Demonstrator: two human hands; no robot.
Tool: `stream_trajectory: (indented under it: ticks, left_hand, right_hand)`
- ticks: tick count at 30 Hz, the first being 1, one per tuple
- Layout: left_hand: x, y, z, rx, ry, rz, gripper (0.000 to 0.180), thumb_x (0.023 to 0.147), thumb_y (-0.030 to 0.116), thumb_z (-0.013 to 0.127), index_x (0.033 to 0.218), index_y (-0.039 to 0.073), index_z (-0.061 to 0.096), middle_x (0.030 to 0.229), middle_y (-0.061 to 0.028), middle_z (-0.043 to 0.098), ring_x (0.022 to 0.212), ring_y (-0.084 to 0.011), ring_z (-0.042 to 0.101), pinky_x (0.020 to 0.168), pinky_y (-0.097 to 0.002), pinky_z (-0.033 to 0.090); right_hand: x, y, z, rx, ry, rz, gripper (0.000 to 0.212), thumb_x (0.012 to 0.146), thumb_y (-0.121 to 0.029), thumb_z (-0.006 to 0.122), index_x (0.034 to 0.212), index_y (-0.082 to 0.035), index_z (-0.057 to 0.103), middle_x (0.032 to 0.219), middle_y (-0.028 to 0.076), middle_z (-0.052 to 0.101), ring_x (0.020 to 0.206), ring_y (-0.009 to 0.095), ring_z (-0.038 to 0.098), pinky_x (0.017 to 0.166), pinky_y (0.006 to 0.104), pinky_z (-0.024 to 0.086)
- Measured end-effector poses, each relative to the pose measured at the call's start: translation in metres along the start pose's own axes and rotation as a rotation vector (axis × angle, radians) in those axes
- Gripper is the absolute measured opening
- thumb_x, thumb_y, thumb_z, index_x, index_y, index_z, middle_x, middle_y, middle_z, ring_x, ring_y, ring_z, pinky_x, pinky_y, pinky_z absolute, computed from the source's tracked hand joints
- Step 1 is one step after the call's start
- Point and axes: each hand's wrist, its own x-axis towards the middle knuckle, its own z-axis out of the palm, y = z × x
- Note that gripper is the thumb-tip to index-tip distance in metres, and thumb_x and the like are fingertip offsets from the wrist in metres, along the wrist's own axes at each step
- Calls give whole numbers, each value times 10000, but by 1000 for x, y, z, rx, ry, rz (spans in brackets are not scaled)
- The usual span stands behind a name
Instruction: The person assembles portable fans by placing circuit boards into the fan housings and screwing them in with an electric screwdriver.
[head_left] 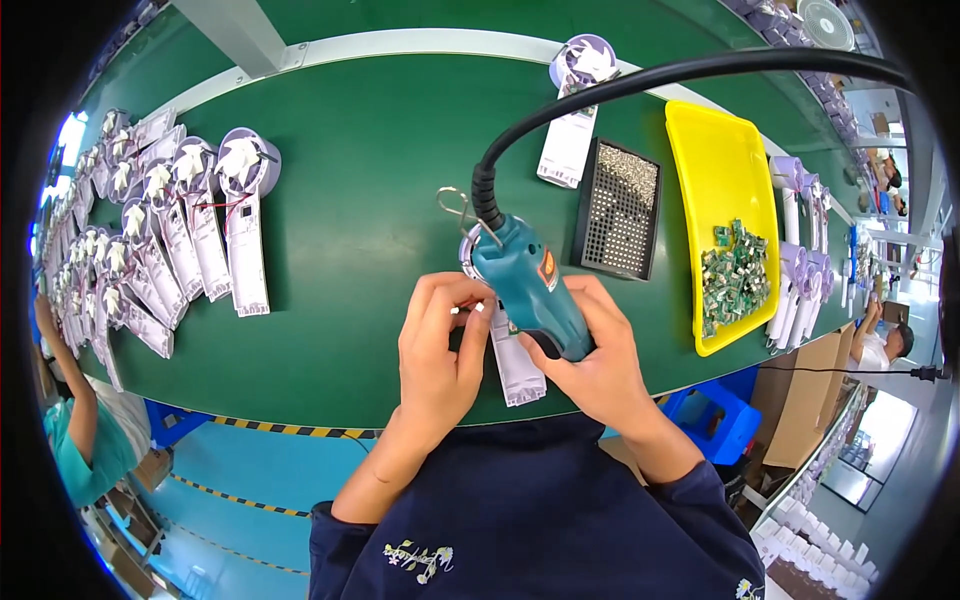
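Note:
My right hand (605, 350) is wrapped round a teal electric screwdriver (535, 280) with a black cable rising from its top and a wire hanging loop. The tool leans over a white and lilac fan housing (517, 375) lying near the table's front edge, and covers much of it. The tool's tip is hidden. At the left of the housing, my left hand (440, 345) pinches a small white connector (479, 307) between thumb and fingers. A bit of red wire shows beside it. A green circuit board shows partly inside the housing, under the tool.
Several fan housings (245, 220) stand in rows at the left. A black tray of small metal screws (625, 180) and a yellow tray (720, 170) holding green circuit boards (735, 280) lie at the right. Another housing (568, 140) lies behind. A co-worker's arm (75, 380) reaches in at far left.

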Motion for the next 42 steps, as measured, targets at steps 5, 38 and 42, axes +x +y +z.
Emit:
stream_trajectory:
  ticks: [5, 38, 42]
  left_hand:
    - [0, 3, 1, -8, 13, 14, 114, 885, -60, 626, 987, -22, 590, 1036, -125, 563, 851, -221, 633, 692, -302, 571]
    - [13, 9, -1, -115, -44, -244, 141, 836, -62, 689, 936, -15, 602, 1004, -105, 619, 865, -175, 661, 737, -271, 566]
    - [14, 13, 1, -46, -20, -236, 149, 830, -72, 690, 934, -13, 601, 1002, -105, 627, 849, -173, 664, 710, -265, 568]
  right_hand:
    - [4, -5, 3, -32, -18, 5, 343, 750, -31, 777, 1063, 26, 650, 1055, 94, 589, 934, 191, 605, 818, 291, 483]
    - [17, -3, 7, 280, 30, 451, 386, 816, 12, 769, 1165, 38, 606, 885, 78, 715, 772, 89, 659, 670, 223, 530]
    - [18, -4, 5, 239, 14, 458, 388, 813, 13, 773, 1162, 36, 606, 888, 75, 713, 788, 90, 663, 669, 224, 532]
